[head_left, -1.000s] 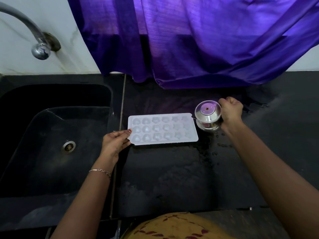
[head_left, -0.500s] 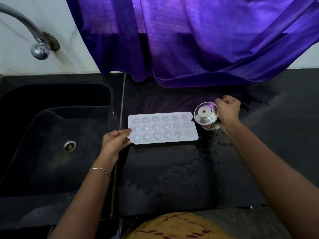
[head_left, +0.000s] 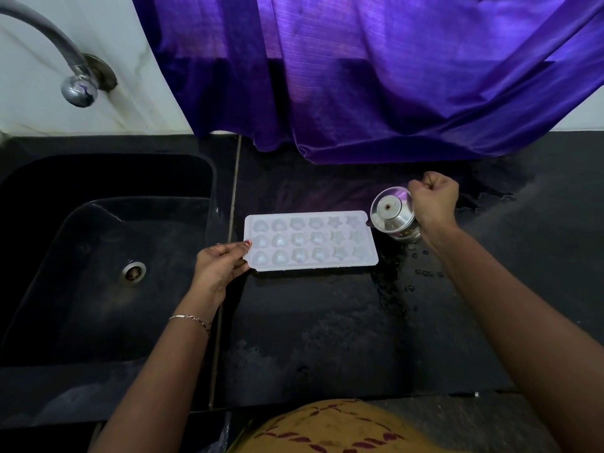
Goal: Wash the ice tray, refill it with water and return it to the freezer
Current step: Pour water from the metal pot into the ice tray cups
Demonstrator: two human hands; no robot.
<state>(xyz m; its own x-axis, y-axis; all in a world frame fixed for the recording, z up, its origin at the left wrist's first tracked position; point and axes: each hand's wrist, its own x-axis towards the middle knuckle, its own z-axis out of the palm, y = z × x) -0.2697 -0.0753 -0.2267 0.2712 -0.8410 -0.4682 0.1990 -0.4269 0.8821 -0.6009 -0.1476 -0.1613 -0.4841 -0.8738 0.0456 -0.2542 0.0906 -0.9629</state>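
Observation:
A white ice tray (head_left: 310, 240) with heart, flower and star moulds lies flat on the black counter (head_left: 327, 338), just right of the sink. My left hand (head_left: 219, 268) pinches the tray's left end by its tab. My right hand (head_left: 433, 199) grips a small steel cup (head_left: 392, 213) by its side. The cup is tipped with its mouth toward the tray's right end, just beside the tray's corner. Whether water runs from it cannot be seen.
A black sink (head_left: 108, 256) with a steel drain (head_left: 133, 272) lies to the left, under a steel tap (head_left: 76, 88) on the white wall. A purple curtain (head_left: 376, 76) hangs down onto the counter's back edge. Water drops wet the counter by the cup.
My right hand has tilted the steel cup further over toward the tray's right end and lifted it slightly. My left hand and the tray have stayed put.

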